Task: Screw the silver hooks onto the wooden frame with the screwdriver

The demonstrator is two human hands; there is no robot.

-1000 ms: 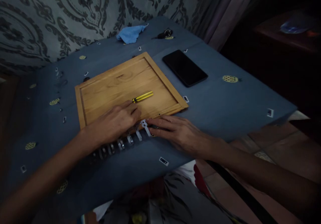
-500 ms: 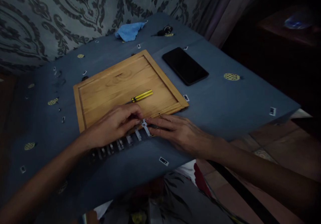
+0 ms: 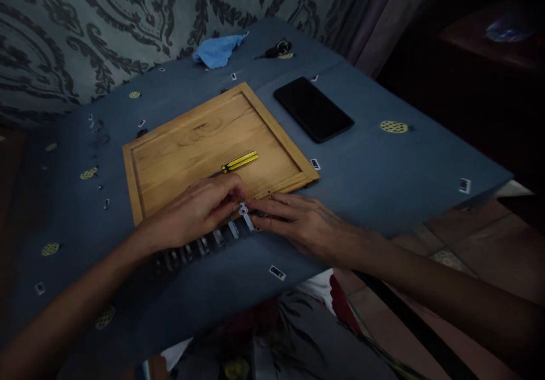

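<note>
My left hand (image 3: 193, 212) lies over the near rim of a wooden tray (image 3: 170, 127), its fingertips pinched on a small silver piece (image 3: 243, 208). That piece is the top end of a row of several small silver parts (image 3: 200, 246) running down to the left on the blue cloth. From the right, my right hand (image 3: 298, 221) rests on the cloth with its fingers stretched toward the same piece, pressing a dark thin item I cannot make out. A yellow-and-black screwdriver (image 3: 238, 162) lies inside the tray, just beyond my left fingers.
A black phone (image 3: 313, 109) lies right of the tray. A crumpled blue cloth (image 3: 215, 51) and keys (image 3: 276, 49) sit at the far edge by the patterned curtain. Small tags and yellow dots are scattered on the blue tablecloth (image 3: 383, 170). The table edge drops off at right and near.
My left hand has slid from the tray floor near the screwdriver down to the silver piece by my right fingertips. The screwdriver's tip now shows. My right hand has stayed put.
</note>
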